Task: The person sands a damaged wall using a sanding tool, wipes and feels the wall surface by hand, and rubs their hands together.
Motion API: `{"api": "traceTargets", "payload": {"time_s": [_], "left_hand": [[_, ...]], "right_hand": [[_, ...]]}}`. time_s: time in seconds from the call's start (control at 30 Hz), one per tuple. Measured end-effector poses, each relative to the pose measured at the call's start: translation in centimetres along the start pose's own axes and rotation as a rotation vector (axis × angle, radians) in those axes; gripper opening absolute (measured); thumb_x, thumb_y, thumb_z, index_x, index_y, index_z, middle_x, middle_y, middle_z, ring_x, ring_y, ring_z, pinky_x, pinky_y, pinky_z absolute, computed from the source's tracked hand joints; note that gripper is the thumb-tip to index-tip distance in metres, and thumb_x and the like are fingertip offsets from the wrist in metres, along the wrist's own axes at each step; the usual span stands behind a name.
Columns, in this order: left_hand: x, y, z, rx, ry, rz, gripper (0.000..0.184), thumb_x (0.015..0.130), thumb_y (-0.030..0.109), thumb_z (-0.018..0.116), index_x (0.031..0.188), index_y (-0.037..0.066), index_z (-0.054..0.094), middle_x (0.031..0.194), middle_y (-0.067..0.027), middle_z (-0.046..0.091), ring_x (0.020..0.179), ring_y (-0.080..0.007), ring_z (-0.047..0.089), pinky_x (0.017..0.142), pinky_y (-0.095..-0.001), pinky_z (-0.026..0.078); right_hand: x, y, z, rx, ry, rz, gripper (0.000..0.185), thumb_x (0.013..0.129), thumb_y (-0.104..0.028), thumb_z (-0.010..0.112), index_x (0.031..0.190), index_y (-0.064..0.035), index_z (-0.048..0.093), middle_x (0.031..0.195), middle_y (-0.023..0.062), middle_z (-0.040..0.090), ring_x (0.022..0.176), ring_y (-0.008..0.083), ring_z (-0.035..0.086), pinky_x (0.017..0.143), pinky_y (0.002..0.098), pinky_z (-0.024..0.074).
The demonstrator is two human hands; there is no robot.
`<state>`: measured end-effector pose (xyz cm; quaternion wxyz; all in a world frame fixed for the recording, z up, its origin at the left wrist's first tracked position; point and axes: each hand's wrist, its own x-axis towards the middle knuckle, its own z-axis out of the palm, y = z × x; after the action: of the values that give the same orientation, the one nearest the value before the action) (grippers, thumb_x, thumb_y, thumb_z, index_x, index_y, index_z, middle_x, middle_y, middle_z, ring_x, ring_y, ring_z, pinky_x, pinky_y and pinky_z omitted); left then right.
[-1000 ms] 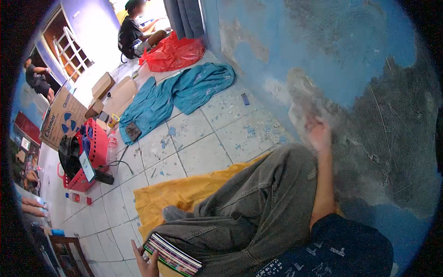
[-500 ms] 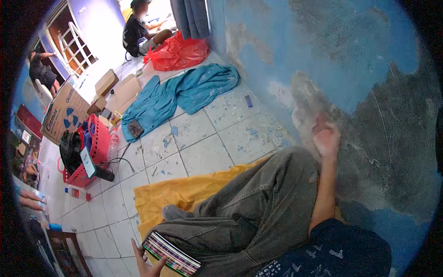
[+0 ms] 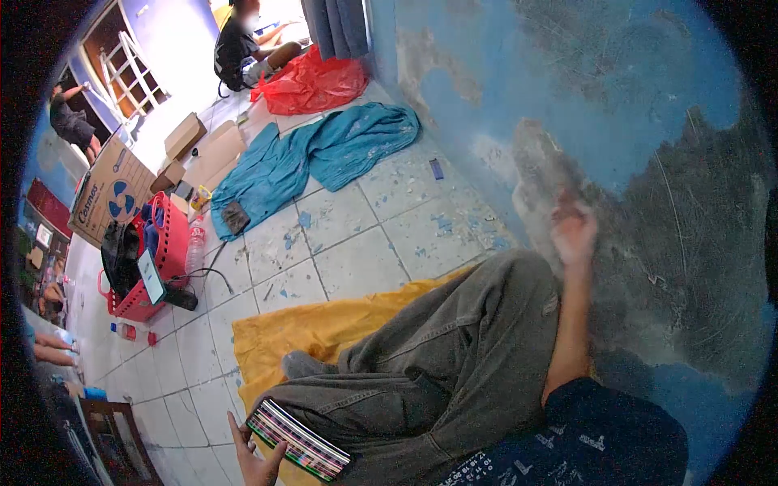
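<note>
One striped, phone-like device (image 3: 298, 440) was gripped by the fingers of the left hand (image 3: 259, 468) near the left edge of the yellow cloth (image 3: 275, 338). The right hand (image 3: 574, 236) was seen at the grey patch (image 3: 689, 259) of the wall (image 3: 486, 105); whether anything was held in its blurred fingers could not be determined.

Harsh white glare at far opening (image 3: 280, 10), dimmer grainy wall (image 3: 632, 178), fisheye curvature, black corners.

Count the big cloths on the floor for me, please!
2: a yellow cloth under the person's legs, and a teal cloth near the red bag. More could be hidden.
</note>
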<state>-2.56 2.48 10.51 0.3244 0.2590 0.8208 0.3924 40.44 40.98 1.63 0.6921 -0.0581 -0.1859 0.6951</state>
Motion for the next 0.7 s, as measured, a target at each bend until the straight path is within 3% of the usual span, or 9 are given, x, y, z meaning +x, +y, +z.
{"api": "traceTargets", "payload": {"time_s": [0.1,0.23,0.4,0.47,0.5,0.57,0.6,0.63,0.7], "left_hand": [[0.0,-0.1,0.0,-0.057,-0.030,0.030,0.098,0.064,0.021,0.074,0.134,0.002,0.008,0.124,-0.0237,0.036,0.116,-0.0283,0.035,0.094,-0.0367,0.030],[-0.3,0.7,0.4,-0.057,0.013,0.004,0.098,0.064,0.023,0.073,0.134,0.002,0.008,0.124,-0.0235,0.037,0.117,-0.0286,0.035,0.093,-0.0387,0.030],[0.1,-0.5,-0.1,-0.024,-0.010,0.052,0.098,0.064,0.026,0.073,0.134,0.002,0.009,0.123,-0.0241,0.037,0.117,-0.0299,0.035,0.094,-0.0404,0.028],[0.7,-2.5,-1.0,0.178,-0.054,0.175,0.098,0.064,0.026,0.073,0.134,0.002,0.009,0.123,-0.0241,0.037,0.116,-0.0301,0.035,0.094,-0.0403,0.028],[1.2,-3.5,-1.4,0.383,-0.094,0.296,0.098,0.064,0.026,0.073,0.134,0.003,0.009,0.123,-0.0241,0.037,0.116,-0.0303,0.035,0.093,-0.0402,0.029],[1.6,-5.3,-1.9,0.389,-0.088,0.325,0.098,0.064,0.026,0.073,0.134,0.003,0.009,0.123,-0.0239,0.037,0.116,-0.0302,0.036,0.093,-0.0398,0.029],[1.6,-5.7,-2.0,0.413,-0.100,0.360,0.098,0.063,0.026,0.074,0.134,0.003,0.010,0.123,-0.0236,0.037,0.115,-0.0301,0.036,0.092,-0.0393,0.030],[-0.6,0.7,0.4,-0.082,0.024,0.037,0.094,0.065,0.027,0.072,0.134,0.004,0.011,0.122,-0.0230,0.038,0.114,-0.0291,0.037,0.091,-0.0383,0.031],[-0.1,0.5,0.2,-0.053,0.056,-0.008,0.091,0.067,0.027,0.070,0.134,0.004,0.013,0.121,-0.0224,0.039,0.112,-0.0287,0.039,0.091,-0.0377,0.032]], "right_hand": [[0.9,1.5,-1.9,0.094,0.457,0.164,0.049,0.076,-0.008,0.048,0.121,0.0059,0.035,0.122,0.0133,0.044,0.105,0.0223,0.046,0.082,0.0341,0.0402],[-0.3,-0.2,2.2,0.031,0.032,0.018,0.047,0.076,-0.009,0.048,0.121,0.0032,0.037,0.121,0.0112,0.045,0.103,0.0219,0.047,0.084,0.0336,0.0397],[1.0,0.3,-2.5,-0.031,0.073,0.089,0.049,0.079,-0.012,0.046,0.124,0.0018,0.033,0.126,0.0126,0.039,0.108,0.0229,0.045,0.087,0.0342,0.0375],[0.7,1.7,-2.0,0.132,0.452,0.234,0.042,0.073,-0.010,0.047,0.113,0.0024,0.042,0.118,0.0141,0.047,0.110,0.0239,0.044,0.091,0.0394,0.0349],[0.6,1.7,-1.4,0.128,0.440,0.243,0.042,0.073,-0.010,0.047,0.113,0.0024,0.042,0.118,0.0141,0.047,0.110,0.0239,0.044,0.091,0.0394,0.0349],[0.1,0.7,0.2,0.073,0.146,0.102,0.046,0.081,-0.018,0.044,0.121,0.0027,0.036,0.123,0.0144,0.041,0.116,0.0238,0.037,0.094,0.0402,0.0286],[-0.1,0.2,1.5,0.067,0.152,0.107,0.046,0.081,-0.018,0.044,0.121,0.0027,0.036,0.123,0.0144,0.041,0.116,0.0238,0.037,0.094,0.0402,0.0286],[-0.4,-0.1,3.2,0.012,0.100,0.015,0.047,0.077,-0.017,0.046,0.118,0.0027,0.038,0.121,0.0141,0.044,0.114,0.0247,0.039,0.094,0.0417,0.0297],[-0.3,0.0,2.8,-0.040,0.054,-0.086,0.048,0.073,-0.015,0.049,0.116,0.0027,0.040,0.120,0.0138,0.046,0.112,0.0256,0.041,0.093,0.0431,0.0307]]}}
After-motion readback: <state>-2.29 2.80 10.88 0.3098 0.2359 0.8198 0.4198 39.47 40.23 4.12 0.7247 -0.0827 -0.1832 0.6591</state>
